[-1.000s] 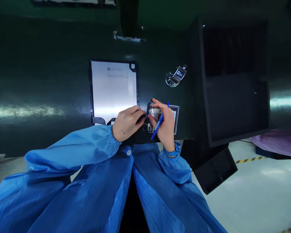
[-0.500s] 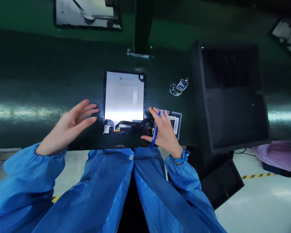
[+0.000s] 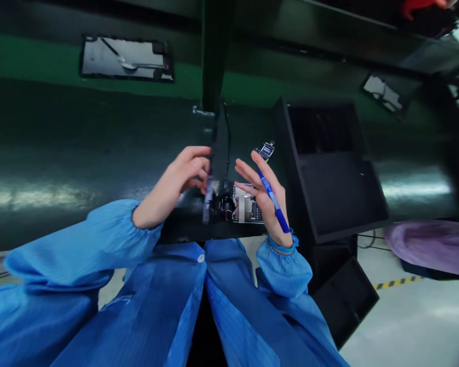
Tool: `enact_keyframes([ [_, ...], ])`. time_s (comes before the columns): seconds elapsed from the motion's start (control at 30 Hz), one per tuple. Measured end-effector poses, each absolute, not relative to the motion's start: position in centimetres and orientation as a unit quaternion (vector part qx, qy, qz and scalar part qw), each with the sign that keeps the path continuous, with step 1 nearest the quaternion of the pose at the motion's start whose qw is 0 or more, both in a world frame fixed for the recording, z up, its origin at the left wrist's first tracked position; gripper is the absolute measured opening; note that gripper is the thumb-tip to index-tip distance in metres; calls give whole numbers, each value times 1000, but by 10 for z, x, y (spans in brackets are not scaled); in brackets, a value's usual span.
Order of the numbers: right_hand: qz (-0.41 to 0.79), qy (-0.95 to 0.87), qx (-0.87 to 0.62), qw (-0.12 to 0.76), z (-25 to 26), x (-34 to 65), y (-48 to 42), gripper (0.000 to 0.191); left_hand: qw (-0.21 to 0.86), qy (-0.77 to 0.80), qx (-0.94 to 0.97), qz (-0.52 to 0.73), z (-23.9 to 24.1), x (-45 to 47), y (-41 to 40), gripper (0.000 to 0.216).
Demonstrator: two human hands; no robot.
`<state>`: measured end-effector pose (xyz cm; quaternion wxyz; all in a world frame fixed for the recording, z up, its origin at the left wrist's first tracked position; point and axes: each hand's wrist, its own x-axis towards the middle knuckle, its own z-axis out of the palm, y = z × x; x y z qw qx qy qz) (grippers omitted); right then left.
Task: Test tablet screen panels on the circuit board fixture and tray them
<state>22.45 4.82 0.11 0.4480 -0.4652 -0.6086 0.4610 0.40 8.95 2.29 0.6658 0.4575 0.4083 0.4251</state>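
My left hand [image 3: 181,176] grips the edge of a thin display panel [image 3: 219,148], which stands almost edge-on above the bench, its face turned from view. A thin cable runs down from the panel towards a small circuit board [image 3: 245,205] lying on a black-and-white bordered mat. My right hand [image 3: 265,199] hovers just right of that board, fingers spread, with a blue marker pen [image 3: 272,199] tucked against the palm. Beyond the fingertips sits a small chrome tally counter [image 3: 266,150].
The dark green glossy workbench [image 3: 80,132] runs across the view. To the right stands a black open-fronted rack [image 3: 329,168]. Further right, a purple cloth [image 3: 432,244] lies beyond it, above a pale floor with yellow-and-black tape [image 3: 398,283].
The panel that lay flat on the bench is now raised on edge in my left hand. My right hand has lifted off the board, and the view has tilted upward.
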Motion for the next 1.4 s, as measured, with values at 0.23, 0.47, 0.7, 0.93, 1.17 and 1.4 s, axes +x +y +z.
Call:
enact_keyframes([
  [0.23, 375, -540, -568, 495, 22, 227, 64, 62, 595, 418, 582, 365, -23, -5, 104, 43],
  [0.47, 357, -541, -566, 511, -1, 212, 71, 55, 657, 458, 317, 508, -62, -6, 123, 40],
  [0.7, 393, -615, -523, 440, -3, 214, 60, 58, 756, 465, 253, 384, -29, -18, 112, 48],
  [0.93, 29, -602, -654, 458, -47, 277, 41, 15, 619, 581, 278, 450, -26, -51, 116, 60],
  [1.17, -8, -676, -621, 397, -74, 284, 39, 13, 438, 701, 261, 499, -25, -50, 115, 44],
  [1.4, 51, -713, -603, 354, -77, 284, 39, 12, 483, 705, 198, 480, -13, -38, 116, 44],
])
